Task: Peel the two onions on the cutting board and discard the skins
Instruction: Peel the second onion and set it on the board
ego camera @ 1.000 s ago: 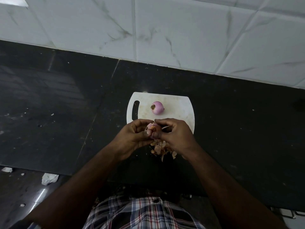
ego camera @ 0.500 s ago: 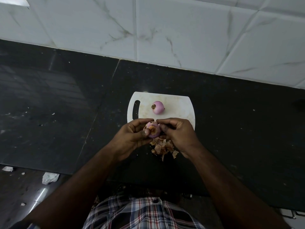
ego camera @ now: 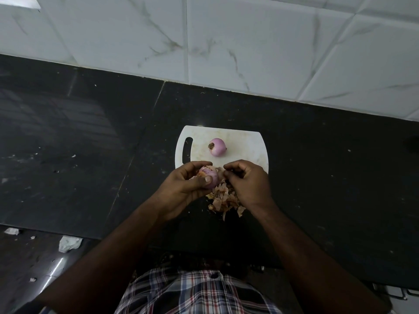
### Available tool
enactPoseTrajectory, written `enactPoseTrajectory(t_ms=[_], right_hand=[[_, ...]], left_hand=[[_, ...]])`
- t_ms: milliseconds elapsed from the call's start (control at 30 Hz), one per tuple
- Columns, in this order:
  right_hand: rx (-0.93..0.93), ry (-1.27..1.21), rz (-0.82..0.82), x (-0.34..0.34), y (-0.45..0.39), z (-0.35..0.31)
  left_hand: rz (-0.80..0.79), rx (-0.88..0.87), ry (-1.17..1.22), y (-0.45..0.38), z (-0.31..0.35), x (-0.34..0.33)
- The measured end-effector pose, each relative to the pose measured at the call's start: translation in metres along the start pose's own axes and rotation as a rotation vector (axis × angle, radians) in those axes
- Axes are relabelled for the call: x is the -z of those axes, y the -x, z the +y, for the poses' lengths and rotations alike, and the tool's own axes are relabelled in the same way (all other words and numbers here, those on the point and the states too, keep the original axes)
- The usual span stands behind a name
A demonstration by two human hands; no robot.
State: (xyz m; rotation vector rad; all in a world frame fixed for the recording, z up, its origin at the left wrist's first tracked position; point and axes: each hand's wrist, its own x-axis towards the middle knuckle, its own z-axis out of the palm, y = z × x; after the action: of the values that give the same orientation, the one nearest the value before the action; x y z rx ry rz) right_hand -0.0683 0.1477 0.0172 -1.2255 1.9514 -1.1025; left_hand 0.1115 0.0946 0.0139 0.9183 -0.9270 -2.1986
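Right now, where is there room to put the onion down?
The cutting board is bare to the right of the peeled onion. Its near edge is crowded: both hands, left hand holding the other onion, right hand beside it, above the skin pile.

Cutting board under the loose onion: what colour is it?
White, with faint stains, seen in the head view: cutting board, onion.

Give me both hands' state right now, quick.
Left hand: closed around the onion, held above the counter.
Right hand: fingers curled beside the onion; whether they pinch a bit of skin cannot be told.
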Motion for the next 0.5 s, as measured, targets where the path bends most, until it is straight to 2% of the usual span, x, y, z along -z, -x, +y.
enactPoseTrajectory(t_ms=[100,200,333,433,500], right_hand=[[-0.009,0.141,-0.044,0.006,-0.002,0.011],[-0.029,0.230,-0.170,0.009,-0.001,0.011],[-0.035,0.048,-0.157,0.016,-0.002,-0.005],[-0.071,-0.070,-0.270,0.011,0.000,-0.017],[-0.049,-0.082,-0.282,0.004,0.001,-0.016]], left_hand=[[-0.045,0.007,0.026,0.001,0.000,0.003],[-0.024,-0.007,0.018,0.001,0.000,0.002],[-0.007,-0.010,-0.025,-0.001,-0.001,0.001],[-0.013,-0.061,-0.151,-0.001,-0.001,-0.005],[0.003,-0.121,-0.235,0.000,-0.002,-0.007]])
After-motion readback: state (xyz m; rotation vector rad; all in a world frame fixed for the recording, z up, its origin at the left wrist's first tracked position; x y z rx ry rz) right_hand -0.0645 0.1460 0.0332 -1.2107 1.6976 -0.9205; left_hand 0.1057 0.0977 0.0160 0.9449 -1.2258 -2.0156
